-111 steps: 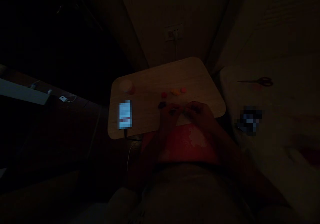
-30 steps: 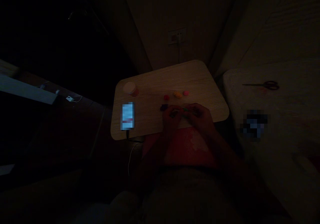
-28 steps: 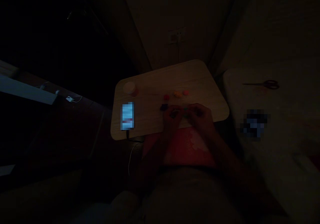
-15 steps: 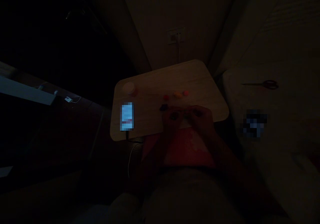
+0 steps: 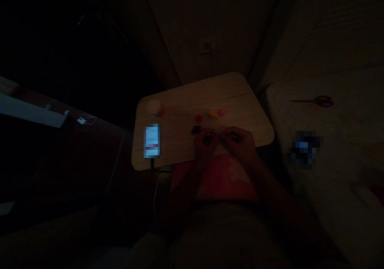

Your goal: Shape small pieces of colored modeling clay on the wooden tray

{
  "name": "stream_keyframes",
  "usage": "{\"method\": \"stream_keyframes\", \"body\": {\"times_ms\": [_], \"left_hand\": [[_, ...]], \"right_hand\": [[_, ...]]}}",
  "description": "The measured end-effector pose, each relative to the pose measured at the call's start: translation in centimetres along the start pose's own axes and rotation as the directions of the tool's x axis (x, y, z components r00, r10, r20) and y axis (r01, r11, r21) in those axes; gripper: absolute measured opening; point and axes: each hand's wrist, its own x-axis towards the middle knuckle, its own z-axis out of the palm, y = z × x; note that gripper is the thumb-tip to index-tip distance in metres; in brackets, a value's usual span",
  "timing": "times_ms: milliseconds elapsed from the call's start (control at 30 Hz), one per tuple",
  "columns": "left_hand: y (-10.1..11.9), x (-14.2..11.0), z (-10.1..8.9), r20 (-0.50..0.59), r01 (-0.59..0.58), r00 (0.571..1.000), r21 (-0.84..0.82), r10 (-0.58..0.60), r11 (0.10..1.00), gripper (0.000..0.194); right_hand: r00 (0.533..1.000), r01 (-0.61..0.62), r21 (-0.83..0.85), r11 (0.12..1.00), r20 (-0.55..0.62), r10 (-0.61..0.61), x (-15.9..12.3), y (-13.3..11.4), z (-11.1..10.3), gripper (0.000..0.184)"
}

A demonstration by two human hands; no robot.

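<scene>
Both hands meet over the near edge of the small wooden table (image 5: 180, 97), in very dim light. My left hand (image 5: 206, 143) is closed, fingertips pinched toward the other hand. Facing it, my right hand (image 5: 241, 143) is closed too. Between their fingertips shows a small dark green piece (image 5: 220, 137); its kind is too dark to tell. Just beyond my left hand lies a dark lump (image 5: 196, 129). A red ball-like piece (image 5: 198, 117), an orange-yellow lump (image 5: 212, 114) and a pinkish-red round piece (image 5: 222, 112) sit farther back.
A lit phone (image 5: 152, 141) with a cable lies on the table's left side, below a lidded tub (image 5: 155, 107). Scissors (image 5: 322, 101) and a blurred dark object (image 5: 305, 149) rest on the pale surface at right. A wall socket (image 5: 210, 43) holds a plug.
My hands have shifted slightly against each other, their fingertips closer around the green piece. The pieces on the table stay where they were.
</scene>
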Motion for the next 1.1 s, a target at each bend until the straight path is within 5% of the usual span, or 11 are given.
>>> {"method": "stream_keyframes", "body": {"times_ms": [433, 767, 1100], "left_hand": [[-0.4, 0.0, -0.1, 0.019, -0.093, 0.995, 0.001, 0.093, 0.996, 0.016], [-0.8, 0.0, -0.2, 0.023, -0.178, 0.984, -0.010, 0.178, 0.984, 0.015], [-1.0, -0.3, -0.3, 0.021, -0.220, 0.975, 0.043, 0.220, 0.974, 0.012]], "right_hand": [[0.993, 0.115, -0.093, 0.989, 0.025, -0.113, 0.0, -0.5, -0.7, 0.013], [0.949, 0.314, -0.157, 0.936, 0.058, -0.308, -0.2, 0.2, -0.9, 0.010], [0.980, 0.184, -0.049, 0.982, -0.068, -0.187, -0.5, 0.5, -0.2, 0.007]]}}
